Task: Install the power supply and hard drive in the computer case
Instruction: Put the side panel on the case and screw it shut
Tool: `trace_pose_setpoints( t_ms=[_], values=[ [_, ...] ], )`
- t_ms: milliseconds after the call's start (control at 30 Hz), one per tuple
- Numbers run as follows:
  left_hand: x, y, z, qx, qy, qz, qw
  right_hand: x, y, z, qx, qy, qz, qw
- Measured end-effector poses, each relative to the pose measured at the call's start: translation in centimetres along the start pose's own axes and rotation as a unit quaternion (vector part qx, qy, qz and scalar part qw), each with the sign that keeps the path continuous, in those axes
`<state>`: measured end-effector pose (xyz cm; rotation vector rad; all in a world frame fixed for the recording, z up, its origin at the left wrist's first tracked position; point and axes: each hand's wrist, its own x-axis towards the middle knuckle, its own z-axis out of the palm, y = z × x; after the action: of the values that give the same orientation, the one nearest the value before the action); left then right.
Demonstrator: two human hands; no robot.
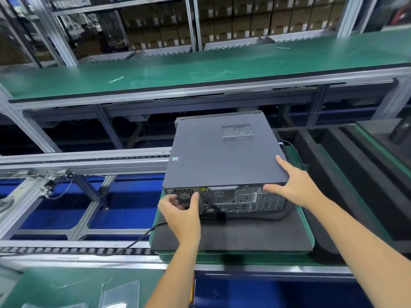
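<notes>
A dark grey computer case (pixel 218 152) lies on its side on a black foam pad (pixel 233 234), side panel closed, rear ports and fan grilles facing me. My left hand (pixel 181 213) is at the rear left grille, thumb and fingers curled against it as if pinching something small there; what it pinches is hidden. My right hand (pixel 293 185) rests on the panel's near right corner, index finger straight on top and thumb on the rear edge. Power supply and hard drive are not visible as loose parts.
The pad sits on a green-edged pallet (pixel 308 221) on a roller conveyor (pixel 77 161). A black cable (pixel 138 240) runs from the case's rear to the left. Black foam trays (pixel 355 165) stand at the right. A green bench (pixel 200 70) lies beyond.
</notes>
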<state>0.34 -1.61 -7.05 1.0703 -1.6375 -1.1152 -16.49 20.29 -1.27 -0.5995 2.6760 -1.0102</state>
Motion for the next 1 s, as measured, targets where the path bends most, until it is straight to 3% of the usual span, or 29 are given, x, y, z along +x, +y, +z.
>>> trace_pose_setpoints(
  t_ms=[200,667,1000],
  values=[
    [0.3,1.8,1.6,-0.126,-0.073,-0.165,0.976,0.0,0.0,0.0,0.005,-0.005,0.004,1.0],
    [0.8,3.8,-0.1,-0.22,-0.108,-0.252,0.936,-0.2,-0.1,0.1,-0.009,-0.009,0.005,1.0],
    [0.3,4.4,0.5,-0.231,-0.124,-0.279,0.924,-0.3,-0.2,0.1,-0.01,-0.013,0.007,1.0]
  ],
)
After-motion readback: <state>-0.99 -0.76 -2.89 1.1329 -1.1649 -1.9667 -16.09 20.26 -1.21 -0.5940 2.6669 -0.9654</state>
